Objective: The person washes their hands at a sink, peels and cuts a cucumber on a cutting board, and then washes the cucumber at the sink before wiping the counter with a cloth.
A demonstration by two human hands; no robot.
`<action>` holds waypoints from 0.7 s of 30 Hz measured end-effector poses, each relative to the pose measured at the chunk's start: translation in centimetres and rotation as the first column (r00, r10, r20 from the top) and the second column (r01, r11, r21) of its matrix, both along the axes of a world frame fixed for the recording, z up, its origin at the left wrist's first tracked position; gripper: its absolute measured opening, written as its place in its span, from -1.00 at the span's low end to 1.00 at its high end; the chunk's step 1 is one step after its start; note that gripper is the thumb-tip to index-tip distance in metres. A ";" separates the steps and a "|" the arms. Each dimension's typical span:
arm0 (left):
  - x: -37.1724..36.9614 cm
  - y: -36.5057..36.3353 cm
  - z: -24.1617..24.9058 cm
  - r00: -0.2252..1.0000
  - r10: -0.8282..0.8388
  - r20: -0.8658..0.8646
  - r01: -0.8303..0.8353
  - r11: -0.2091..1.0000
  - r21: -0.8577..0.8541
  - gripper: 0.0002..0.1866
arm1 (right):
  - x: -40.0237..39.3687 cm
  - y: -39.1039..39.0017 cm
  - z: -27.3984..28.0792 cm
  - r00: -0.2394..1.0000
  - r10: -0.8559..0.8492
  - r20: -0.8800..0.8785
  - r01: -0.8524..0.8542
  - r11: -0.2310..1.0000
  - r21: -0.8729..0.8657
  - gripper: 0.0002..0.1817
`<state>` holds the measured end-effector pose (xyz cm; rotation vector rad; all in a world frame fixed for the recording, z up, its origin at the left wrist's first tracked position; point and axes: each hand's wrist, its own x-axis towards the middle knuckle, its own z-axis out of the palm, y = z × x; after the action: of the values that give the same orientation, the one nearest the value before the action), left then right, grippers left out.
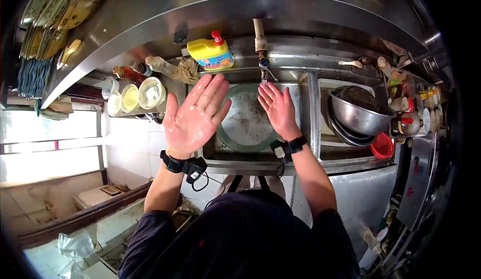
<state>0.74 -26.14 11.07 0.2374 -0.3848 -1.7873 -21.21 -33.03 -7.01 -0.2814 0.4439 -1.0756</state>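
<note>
Palm up and wet, my left hand (195,114) is held over the left side of the sink with its fingers spread and nothing in it. My right hand (278,109) is also raised, palm showing, fingers extended, holding nothing. Between and below the hands, a round green basin (230,141) of cloudy, foamy water sits in the metal sink (305,113). A tap (264,63) stands behind the basin, just beyond the right fingertips. The yellow detergent bottle (210,54) with a red cap is on the back ledge, beyond my left fingertips. Both wrists wear black straps with small devices.
Metal bowls (358,111) and a red plastic container (382,146) occupy the right sink. Bottles and jars (411,123) crowd the far right. At left are small tubs (152,93) and sauce bottles (163,67). A metal shelf edge (200,8) spans above.
</note>
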 end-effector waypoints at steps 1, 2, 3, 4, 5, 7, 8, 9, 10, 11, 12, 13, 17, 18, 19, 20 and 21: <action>-0.2 -0.3 0.1 1.000 -0.012 -0.006 0.011 1.000 -0.015 -0.13 | 0.3 -0.7 -1.1 0.998 -0.058 0.021 0.057 0.997 0.048 -0.23; -0.5 -0.5 0.1 1.000 -0.023 -0.011 0.023 0.999 -0.025 -0.14 | 0.8 -1.5 -2.7 0.998 -0.061 0.032 0.059 0.997 0.052 -0.23; -0.8 -0.5 0.1 1.000 -0.026 -0.001 0.026 0.999 -0.018 -0.14 | 1.5 -2.2 -3.9 0.991 -0.137 0.004 0.135 0.981 0.139 -0.27; -1.1 -0.7 0.0 1.000 -0.023 0.004 0.023 1.000 -0.006 -0.14 | 1.9 -3.0 -5.0 0.976 -0.214 -0.030 0.215 0.952 0.219 -0.30; -1.6 -1.0 -0.2 1.000 -0.021 0.007 0.021 1.000 0.003 -0.14 | 2.3 -3.4 -5.0 0.984 -0.175 -0.028 0.178 0.964 0.198 -0.37; -2.1 -1.2 -0.7 0.999 -0.013 0.039 0.013 1.000 0.017 -0.14 | 3.5 -4.3 -6.2 0.989 -0.122 -0.080 0.138 0.961 0.241 -0.43; -2.2 -1.4 -1.2 0.998 0.002 0.067 -0.004 0.999 0.034 -0.13 | 4.0 -4.7 -6.8 0.992 -0.077 -0.098 0.100 0.963 0.252 -0.48; -2.3 -1.6 -1.9 0.999 0.020 0.025 -0.021 0.998 0.056 -0.13 | 4.8 -5.1 -7.3 0.982 -0.100 -0.158 0.141 0.952 0.271 -0.43; -2.0 -1.8 -2.9 0.999 0.019 0.036 -0.021 0.998 0.061 -0.13 | 5.1 -5.6 -7.9 0.984 -0.100 -0.148 0.138 0.951 0.278 -0.43; -1.6 -2.2 -4.1 0.998 -0.004 0.061 0.000 0.998 0.069 -0.15 | 5.6 -6.2 -9.4 0.962 -0.037 -0.272 0.103 0.967 0.231 -0.45; -1.2 -2.5 -5.5 0.996 -0.031 0.083 0.025 0.997 0.076 -0.17 | 5.8 -6.6 -10.3 0.919 0.014 -0.394 0.065 0.980 0.187 -0.47; -1.0 -2.9 -7.0 0.996 0.001 0.090 -0.020 0.979 0.205 -0.19 | 6.3 -6.9 -11.2 0.930 0.006 -0.367 0.083 0.970 0.227 -0.48; 0.2 -4.7 -16.6 0.978 -0.029 0.204 -0.072 0.880 0.469 -0.22 | 6.3 -7.1 -15.6 0.744 -0.064 -0.665 -0.198 0.930 -0.311 -0.52; -0.5 -5.4 -17.9 0.971 -0.083 0.226 -0.048 0.854 0.518 -0.25 | 6.0 -7.2 -13.7 0.725 -0.027 -0.688 -0.242 0.926 -0.291 -0.53; -1.2 -6.1 -19.3 0.960 -0.135 0.245 -0.029 0.824 0.566 -0.27 | 5.5 -6.7 -12.0 0.705 0.036 -0.708 -0.245 0.949 -0.196 -0.52; -1.9 -6.9 -20.6 0.961 -0.142 0.238 -0.018 0.825 0.565 -0.27 | 4.1 -6.3 -8.3 0.700 0.029 -0.713 -0.239 0.951 -0.195 -0.52; -2.6 -8.0 -21.7 0.968 -0.183 0.170 0.066 0.844 0.532 -0.29 | 2.7 -6.2 -4.7 0.774 0.146 -0.617 -0.190 0.982 -0.007 -0.54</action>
<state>-1.90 -34.19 -10.59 0.8154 -0.0509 -1.9769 -18.50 -39.22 -11.69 -0.7338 0.9516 -0.8018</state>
